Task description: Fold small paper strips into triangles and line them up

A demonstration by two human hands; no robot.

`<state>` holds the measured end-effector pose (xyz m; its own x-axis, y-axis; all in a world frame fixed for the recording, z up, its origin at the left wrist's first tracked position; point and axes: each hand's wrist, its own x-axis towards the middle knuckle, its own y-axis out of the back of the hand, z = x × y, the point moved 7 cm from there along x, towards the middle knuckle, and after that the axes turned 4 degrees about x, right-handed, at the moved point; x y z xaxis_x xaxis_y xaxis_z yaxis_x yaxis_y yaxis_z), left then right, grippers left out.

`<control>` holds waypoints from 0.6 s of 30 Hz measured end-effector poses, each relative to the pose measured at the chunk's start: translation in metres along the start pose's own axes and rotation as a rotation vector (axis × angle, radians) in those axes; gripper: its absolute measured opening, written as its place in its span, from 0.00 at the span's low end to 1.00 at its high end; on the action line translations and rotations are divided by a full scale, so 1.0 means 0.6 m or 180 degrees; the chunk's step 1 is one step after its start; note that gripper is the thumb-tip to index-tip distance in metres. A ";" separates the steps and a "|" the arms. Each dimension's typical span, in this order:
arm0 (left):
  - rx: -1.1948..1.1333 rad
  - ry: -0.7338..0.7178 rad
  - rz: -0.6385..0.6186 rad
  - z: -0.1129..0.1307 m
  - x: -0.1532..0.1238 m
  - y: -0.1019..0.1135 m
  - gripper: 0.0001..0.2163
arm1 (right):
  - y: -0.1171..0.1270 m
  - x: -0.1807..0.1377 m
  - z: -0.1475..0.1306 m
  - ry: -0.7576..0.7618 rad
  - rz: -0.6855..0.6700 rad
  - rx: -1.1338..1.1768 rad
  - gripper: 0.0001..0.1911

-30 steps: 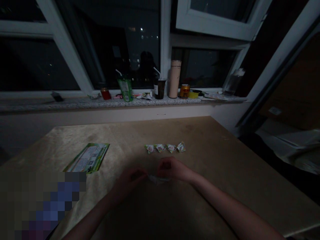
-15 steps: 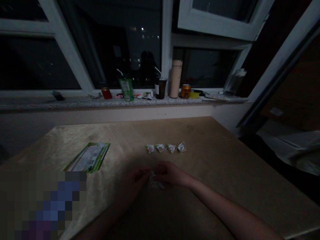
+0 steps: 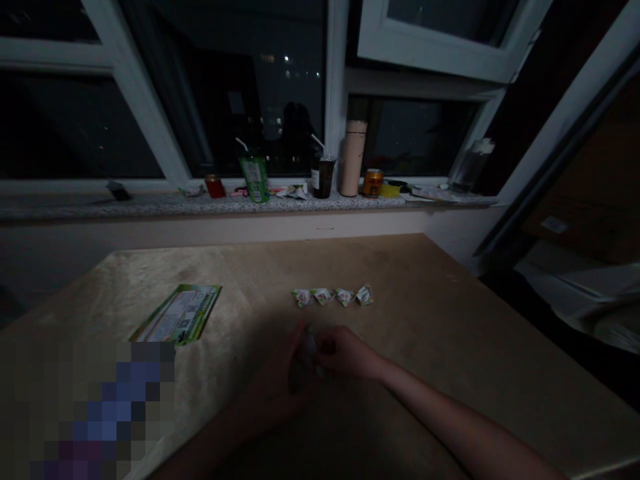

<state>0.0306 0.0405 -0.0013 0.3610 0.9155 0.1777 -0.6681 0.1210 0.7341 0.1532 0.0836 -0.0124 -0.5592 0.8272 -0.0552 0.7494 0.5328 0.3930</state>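
Observation:
Both my hands meet over the middle of the tan table (image 3: 425,320), in dim light. My left hand (image 3: 280,380) and my right hand (image 3: 345,353) pinch a small pale piece of folded paper (image 3: 311,343) between their fingertips, and it stands nearly upright between them. Just beyond my hands, several small folded paper pieces (image 3: 333,296) with green and pink print lie in a row on the table.
A green printed leaflet (image 3: 177,314) lies on the table to the left. A blurred patch covers the lower left corner. On the windowsill (image 3: 150,207) stand a green drink carton (image 3: 254,177), a dark cup with straw (image 3: 323,177), a tall beige flask (image 3: 353,158) and cans.
My hands have drawn closer together. The paper, stretched flat between them a second ago, is now folded up and held upright between my fingertips.

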 end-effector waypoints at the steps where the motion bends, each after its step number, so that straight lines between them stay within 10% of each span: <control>1: 0.0073 -0.0003 -0.0063 0.002 0.000 -0.004 0.43 | 0.001 -0.001 -0.003 0.0026 0.0057 -0.0080 0.06; 18: -0.0252 0.0252 0.0281 0.002 0.001 0.018 0.41 | -0.005 -0.004 -0.016 0.0164 0.0059 0.1151 0.21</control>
<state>0.0240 0.0418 0.0074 0.2482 0.9509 0.1848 -0.7455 0.0656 0.6633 0.1491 0.0782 -0.0045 -0.5547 0.8321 -0.0011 0.8313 0.5542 0.0430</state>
